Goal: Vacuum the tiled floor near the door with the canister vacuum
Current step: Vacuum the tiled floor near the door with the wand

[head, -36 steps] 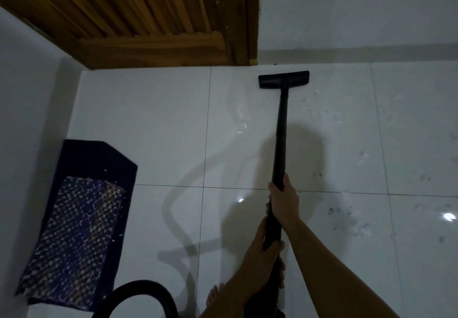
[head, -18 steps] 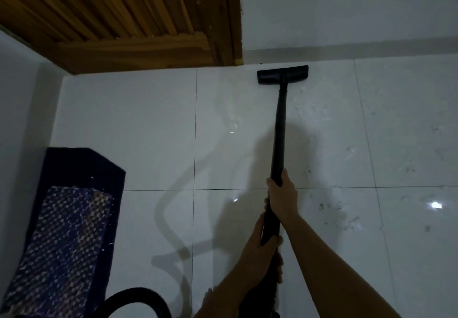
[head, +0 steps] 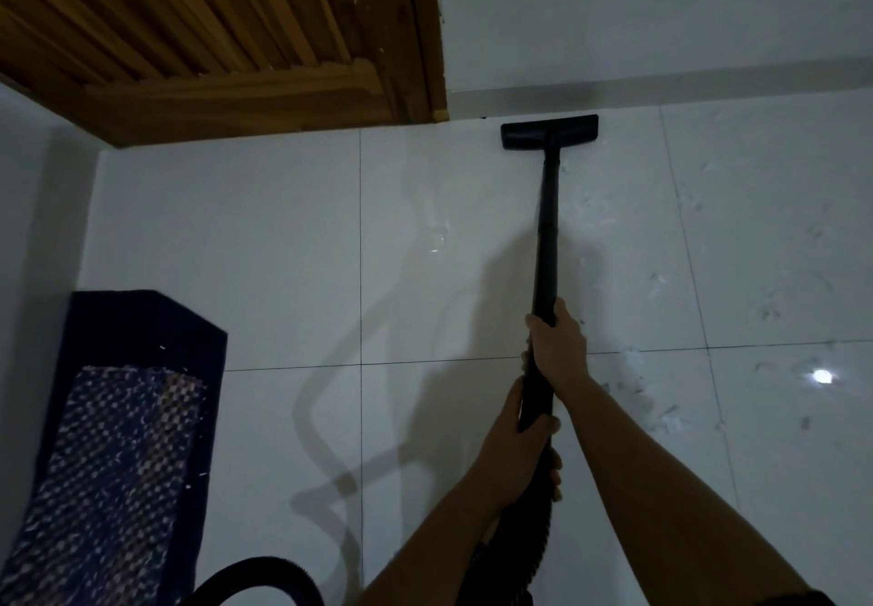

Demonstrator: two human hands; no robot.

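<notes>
- Your right hand grips the wand partway up, fingers wrapped round it
- Your left hand clasps the wand lower down, where it meets the ribbed hose
- The nozzle lies flat on the floor, at the foot of the wall, just right of the door
- Pale scraps dot the tiles right of the wand
- A dark mat lies at far left

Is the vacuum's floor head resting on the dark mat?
No: the floor head sits on white tile at the wall; the mat lies far left.
</notes>
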